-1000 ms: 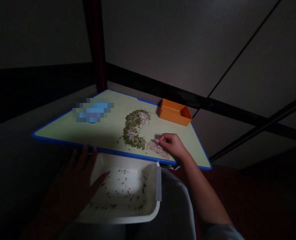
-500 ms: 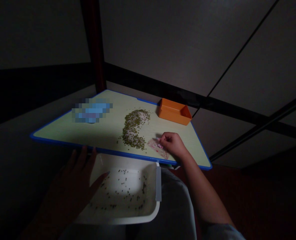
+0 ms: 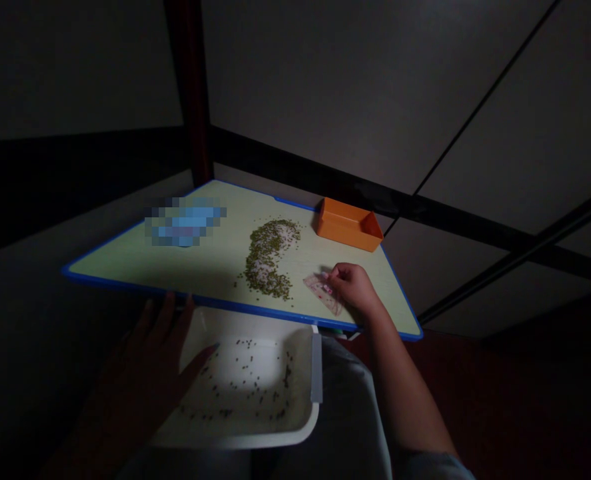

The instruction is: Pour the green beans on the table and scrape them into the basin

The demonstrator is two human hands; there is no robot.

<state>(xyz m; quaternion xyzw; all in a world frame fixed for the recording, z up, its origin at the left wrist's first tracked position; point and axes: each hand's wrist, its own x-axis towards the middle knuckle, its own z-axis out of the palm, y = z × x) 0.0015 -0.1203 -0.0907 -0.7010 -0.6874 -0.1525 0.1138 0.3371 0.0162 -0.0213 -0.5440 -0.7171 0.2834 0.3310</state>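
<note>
My right hand (image 3: 351, 285) is closed on a pink see-through plastic piece that looks like a protractor (image 3: 322, 291), held low over the table's near right part. To its left spreads a curved pile of small green beans (image 3: 262, 250) mixed with whitish grains. My left hand (image 3: 150, 360), dark in shadow, has its fingers apart at the left of a white plastic bin (image 3: 270, 439). Its thumb reaches over the bin's inside, and its fingertips are near the table edge. Scattered dark bits lie on the bin's floor.
The pale tabletop (image 3: 215, 260) has a raised-looking blue edge. An orange open box (image 3: 345, 230) stands at its back right, and a blurred-out blue item (image 3: 185, 223) lies at the left. Wall panels rise close behind. The bin is below the table's near edge.
My right hand has slid slightly to the right with the protractor, away from the bean pile. The left hand, bin and pile look the same.
</note>
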